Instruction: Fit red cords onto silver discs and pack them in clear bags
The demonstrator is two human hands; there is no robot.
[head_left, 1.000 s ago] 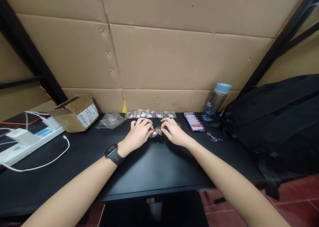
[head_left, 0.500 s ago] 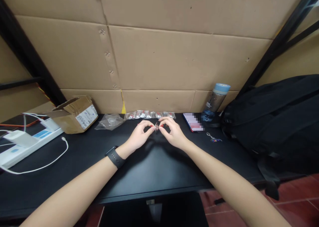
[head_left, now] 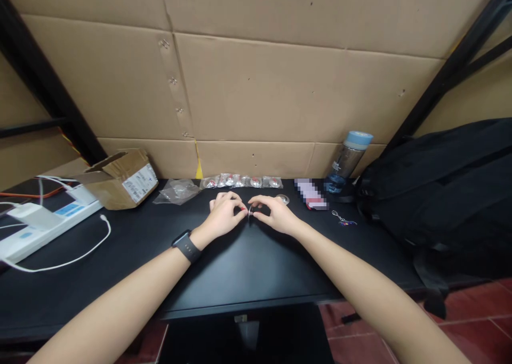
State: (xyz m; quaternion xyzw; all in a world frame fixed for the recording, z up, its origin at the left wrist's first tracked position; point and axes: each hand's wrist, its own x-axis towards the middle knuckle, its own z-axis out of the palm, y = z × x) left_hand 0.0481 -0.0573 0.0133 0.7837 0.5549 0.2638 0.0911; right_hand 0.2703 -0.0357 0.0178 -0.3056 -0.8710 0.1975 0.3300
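Observation:
My left hand [head_left: 224,213] pinches a small thin round disc [head_left: 250,213], seen nearly edge-on above the black table [head_left: 248,268]. From the other side, my right hand [head_left: 277,215] has its thumb and curved fingers at the same disc. Fingertips cover much of the disc, so its face is hidden. Just behind my right hand a clear round piece [head_left: 282,199] lies on the table, partly covered by the knuckles. Further back, several round items in clear wrappers [head_left: 256,182] form a row along the cardboard wall.
An open cardboard box [head_left: 124,180] and crumpled clear plastic bags [head_left: 176,192] stand left. A white power strip [head_left: 52,228] with cables is further left. To the right are a phone [head_left: 311,194], a keychain [head_left: 344,220], a blue-lidded bottle [head_left: 347,161] and a black backpack [head_left: 444,193].
The clear round piece behind my right hand now shows on the table; it was not visible there before. My hands have come slightly lower, still meeting at the disc. The view has shifted a little.

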